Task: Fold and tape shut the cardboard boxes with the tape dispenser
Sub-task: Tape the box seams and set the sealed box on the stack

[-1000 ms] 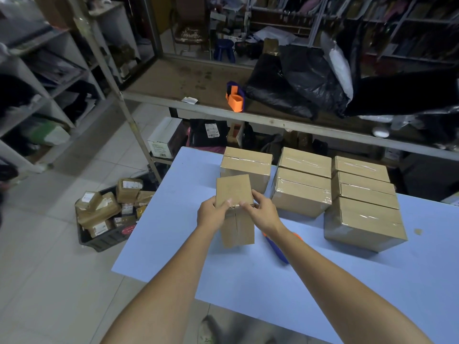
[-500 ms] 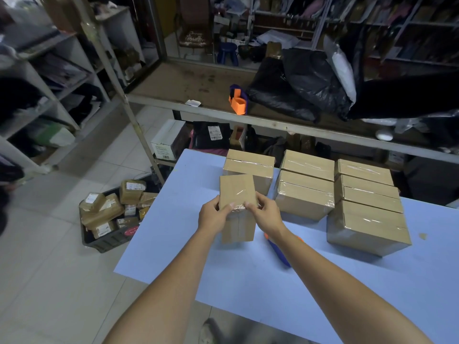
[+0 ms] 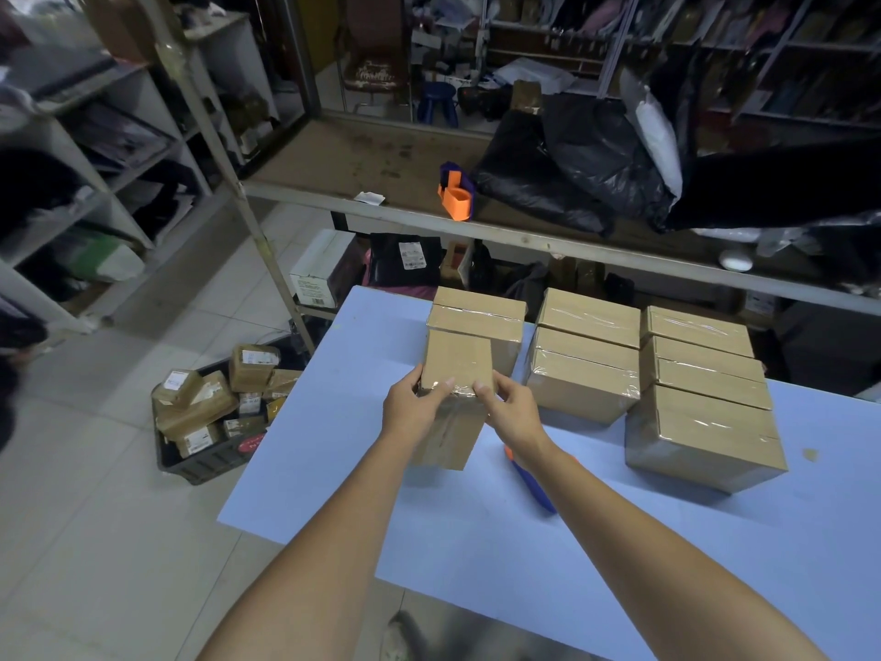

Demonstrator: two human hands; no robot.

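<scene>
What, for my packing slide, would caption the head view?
Left hand and right hand grip a taped cardboard box at the blue table, beside sealed boxes.

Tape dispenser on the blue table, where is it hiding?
In the head view, the tape dispenser lies on the blue table, partly hidden under the person's right forearm, just right of the held box.

Stretched forward, the left hand point(image 3: 410, 408) and right hand point(image 3: 514, 411) grip one box point(image 3: 456, 360) from either side.

Both hands, left point(image 3: 414, 406) and right point(image 3: 512, 408), grip a taped cardboard box point(image 3: 456, 369) over the blue table point(image 3: 476, 541).
</scene>
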